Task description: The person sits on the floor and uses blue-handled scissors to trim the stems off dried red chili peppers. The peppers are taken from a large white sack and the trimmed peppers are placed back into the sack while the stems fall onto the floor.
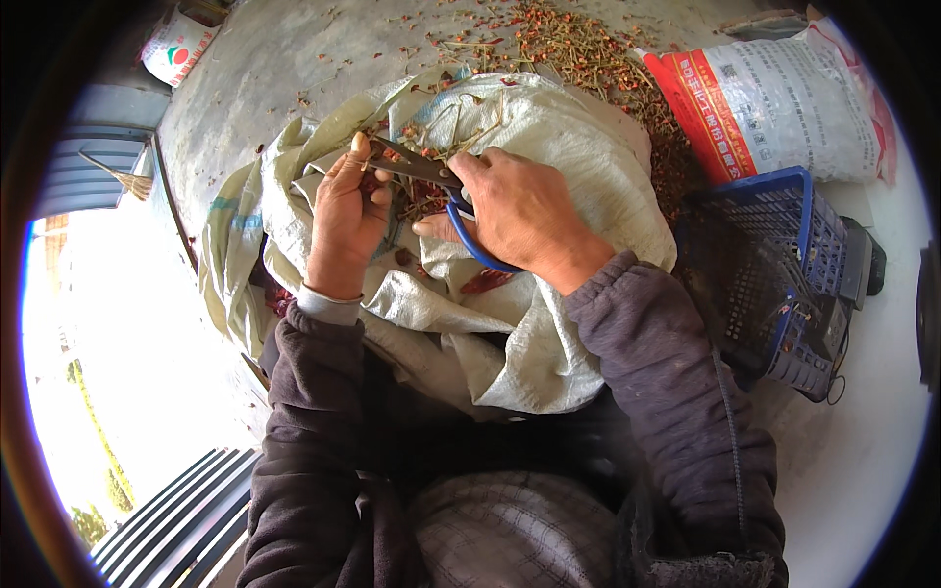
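Note:
My right hand grips blue-handled scissors, their dark blades pointing left. The blades are slightly apart and meet the fingertips of my left hand. Pinched there is a small dried red chili pepper with a pale stem, mostly hidden by the fingers. Beneath both hands a white woven sack lies crumpled over my lap. Dried chilies and loose stems rest in its folds. One long red chili pod lies below the scissors' handle.
Cut stems are heaped across the concrete floor ahead. At right are a printed plastic sack and a blue plastic basket with dark items against it. A white bucket and a straw broom stand at left near a bright doorway.

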Action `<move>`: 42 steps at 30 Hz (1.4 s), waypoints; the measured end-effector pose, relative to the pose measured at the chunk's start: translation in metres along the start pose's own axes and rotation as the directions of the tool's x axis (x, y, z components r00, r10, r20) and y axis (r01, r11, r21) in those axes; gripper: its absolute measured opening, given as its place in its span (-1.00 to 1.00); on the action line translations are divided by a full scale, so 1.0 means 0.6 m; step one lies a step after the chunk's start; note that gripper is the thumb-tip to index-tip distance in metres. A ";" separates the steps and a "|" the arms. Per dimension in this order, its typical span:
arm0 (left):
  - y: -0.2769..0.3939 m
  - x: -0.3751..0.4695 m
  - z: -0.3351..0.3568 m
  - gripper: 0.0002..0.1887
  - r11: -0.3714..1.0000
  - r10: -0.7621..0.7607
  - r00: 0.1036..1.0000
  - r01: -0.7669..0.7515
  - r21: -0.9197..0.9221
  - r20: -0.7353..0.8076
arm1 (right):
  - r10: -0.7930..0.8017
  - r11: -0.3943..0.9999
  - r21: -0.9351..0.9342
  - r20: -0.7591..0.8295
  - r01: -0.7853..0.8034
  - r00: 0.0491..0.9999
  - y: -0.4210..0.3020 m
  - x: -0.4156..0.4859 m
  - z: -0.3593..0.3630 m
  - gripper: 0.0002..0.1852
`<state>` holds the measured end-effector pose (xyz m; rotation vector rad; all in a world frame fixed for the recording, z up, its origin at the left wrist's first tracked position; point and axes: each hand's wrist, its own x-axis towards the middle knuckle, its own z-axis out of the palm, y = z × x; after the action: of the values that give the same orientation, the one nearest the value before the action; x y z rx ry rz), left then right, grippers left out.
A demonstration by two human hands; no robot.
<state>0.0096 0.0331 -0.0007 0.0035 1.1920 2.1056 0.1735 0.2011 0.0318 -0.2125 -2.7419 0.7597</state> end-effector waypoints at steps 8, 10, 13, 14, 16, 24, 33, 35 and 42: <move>0.001 0.003 -0.003 -0.78 0.996 -0.060 0.998 0.057 -0.068 -0.030 | -0.057 0.994 -0.101 -0.076 0.049 0.995 0.000 0.001 0.004 -0.34; 0.000 -0.002 0.000 -0.80 0.997 -0.069 0.997 0.068 -0.030 -0.026 | -0.039 0.989 -0.146 -0.047 0.032 0.998 0.000 0.001 0.003 -0.40; -0.003 -0.007 0.010 -0.84 0.997 -0.075 0.996 0.075 -0.010 -0.043 | -0.013 0.989 -0.148 -0.011 0.011 1.000 -0.001 0.001 0.003 -0.42; -0.002 -0.008 0.014 -0.85 0.997 -0.073 0.997 0.073 -0.010 -0.030 | -0.007 0.994 -0.111 -0.005 0.006 1.000 -0.001 0.001 0.004 -0.43; 0.000 -0.009 0.019 -0.85 0.997 -0.075 0.996 0.074 -0.012 -0.058 | 0.011 0.999 -0.034 0.008 -0.011 1.000 0.001 0.000 0.005 -0.44; 0.003 -0.002 0.010 -0.78 0.998 0.004 0.989 0.006 0.068 -0.150 | 0.056 0.993 0.108 -0.036 -0.052 0.998 0.004 -0.001 0.019 -0.35; 0.152 0.005 -0.068 -0.70 0.950 0.283 0.932 -0.239 0.202 -0.225 | 0.270 0.821 0.542 -0.090 -0.181 0.959 0.041 0.016 -0.017 -0.23; 0.125 0.048 -0.051 -0.61 0.855 0.377 0.920 -0.304 0.420 -0.103 | 0.329 0.856 0.453 -0.108 -0.248 0.938 0.044 0.025 -0.019 -0.20; -0.028 0.055 0.006 -0.68 -0.342 0.112 0.916 -0.328 0.881 0.385 | 0.361 0.856 0.457 -0.197 -0.241 0.911 0.063 0.022 -0.033 -0.20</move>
<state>-0.0044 0.0604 -0.0216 1.2797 2.6603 0.4958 0.1698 0.2458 0.0313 -0.6172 -2.2345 1.2829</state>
